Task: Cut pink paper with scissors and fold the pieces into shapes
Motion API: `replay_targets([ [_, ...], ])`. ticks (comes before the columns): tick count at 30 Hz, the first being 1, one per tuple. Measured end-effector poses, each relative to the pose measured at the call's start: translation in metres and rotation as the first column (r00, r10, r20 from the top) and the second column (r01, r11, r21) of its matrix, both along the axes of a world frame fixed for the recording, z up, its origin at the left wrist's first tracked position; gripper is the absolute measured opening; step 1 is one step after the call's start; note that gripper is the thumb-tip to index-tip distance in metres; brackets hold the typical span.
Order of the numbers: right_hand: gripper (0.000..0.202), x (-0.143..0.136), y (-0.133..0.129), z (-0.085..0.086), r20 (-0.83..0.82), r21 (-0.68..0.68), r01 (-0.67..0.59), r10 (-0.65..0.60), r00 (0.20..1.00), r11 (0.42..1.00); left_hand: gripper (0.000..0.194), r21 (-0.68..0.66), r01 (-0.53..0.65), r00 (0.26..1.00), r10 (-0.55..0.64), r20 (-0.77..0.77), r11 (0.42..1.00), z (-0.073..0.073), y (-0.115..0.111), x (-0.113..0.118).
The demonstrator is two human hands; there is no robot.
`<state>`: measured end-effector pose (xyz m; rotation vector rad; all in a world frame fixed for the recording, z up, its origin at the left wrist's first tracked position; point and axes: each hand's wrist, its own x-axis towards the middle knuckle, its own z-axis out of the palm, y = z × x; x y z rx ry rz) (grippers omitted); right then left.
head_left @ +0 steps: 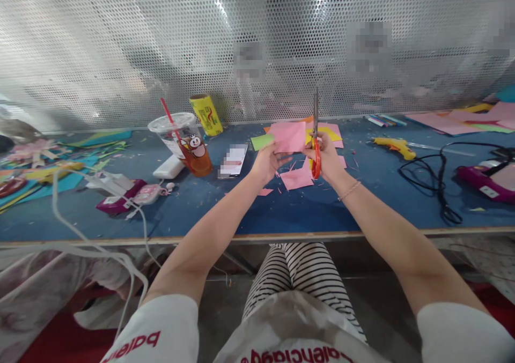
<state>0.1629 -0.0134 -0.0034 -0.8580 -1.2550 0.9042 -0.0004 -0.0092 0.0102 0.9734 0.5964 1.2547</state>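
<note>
My left hand (pixel 269 164) pinches the lower left edge of a pink sheet of paper (pixel 290 136), which it lifts above the table. In my right hand (pixel 328 156) is a pair of scissors (pixel 316 156) with orange handles, its blades pointing up and away from me. The right fingertips also come close to the sheet's right edge; whether they touch it I cannot tell. Pink offcuts (pixel 296 178) lie on the table beneath my hands. Behind the sheet are yellow paper (pixel 332 133) and green paper (pixel 260 142).
A tilted cup of brown drink (pixel 197 159), a phone (pixel 233 160) and a yellow canister (pixel 206 115) stand or lie to the left. Farther left is a purple power strip (pixel 120 195) with white cables. At right are a yellow glue gun (pixel 394 147) and a black cord (pixel 440 183).
</note>
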Motion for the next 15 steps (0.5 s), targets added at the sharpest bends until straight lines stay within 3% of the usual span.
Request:
replay_targets([
  [5, 0.047, -0.0005, 0.0, -0.0006, -0.025, 0.011, -0.016, 0.017, 1.0, 1.0, 0.028, -0.021, 0.036, 0.999, -0.037, -0.028, 0.999, -0.0001, 0.003, -0.0017],
  [7, 0.047, -0.0009, -0.0007, -0.0005, -0.006, 0.01, -0.015, 0.015, 1.0, 1.0, 0.032, -0.036, -0.012, 0.998, 0.01, -0.054, 0.999, -0.0014, 0.0048, -0.0009],
  [11, 0.048, -0.0012, -0.001, -0.0005, 0.007, 0.002, -0.02, 0.02, 1.0, 1.0, 0.017, 0.015, -0.145, 0.985, 0.146, -0.096, 0.989, -0.0056, 0.0069, 0.0008],
  [15, 0.048, -0.0011, -0.0006, -0.0013, -0.018, -0.004, -0.028, 0.028, 0.999, 1.0, 0.025, 0.055, -0.099, 0.985, 0.106, -0.136, 0.994, -0.0078, 0.0074, 0.0007],
])
